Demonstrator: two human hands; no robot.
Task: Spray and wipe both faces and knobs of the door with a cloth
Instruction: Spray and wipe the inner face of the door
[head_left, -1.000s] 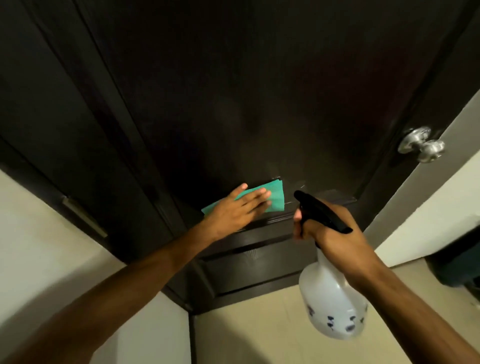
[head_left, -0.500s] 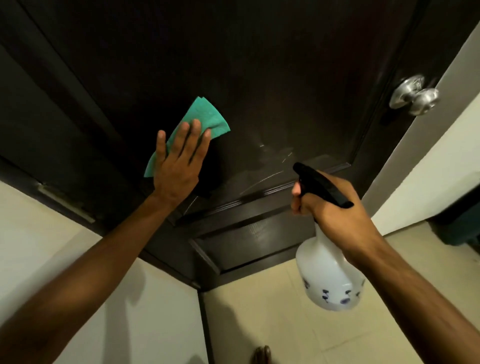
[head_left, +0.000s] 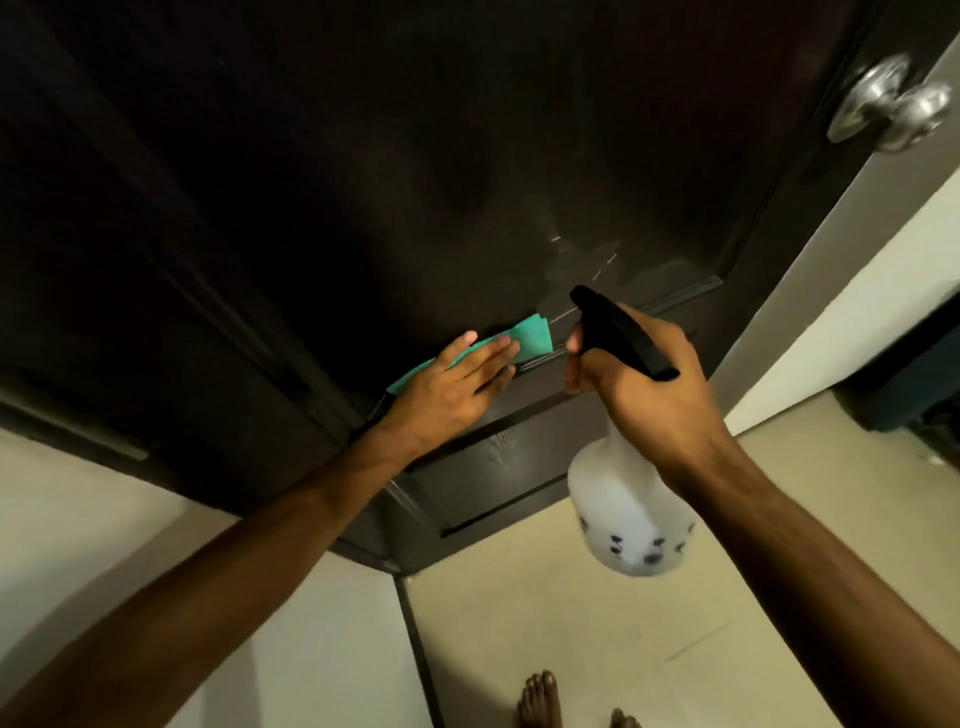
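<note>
Flat-fingered, my left hand (head_left: 457, 382) pressed the green cloth (head_left: 524, 340) beside the door (head_left: 363, 182) panel's moulding while my right hand (head_left: 644, 382) gripped the spray bottle (head_left: 628, 514), risking missed streaks above.

One dark door (head_left: 467, 156) fills the upper frame, with one silver knob (head_left: 893, 104) at upper right, one green cloth (head_left: 688, 339) and one white spray bottle (head_left: 628, 514) near the centre, two hands, and two bare feet at the bottom edge.

left hand (head_left: 452, 384) flat on cloth (head_left: 524, 340), door (head_left: 415, 182)
</note>
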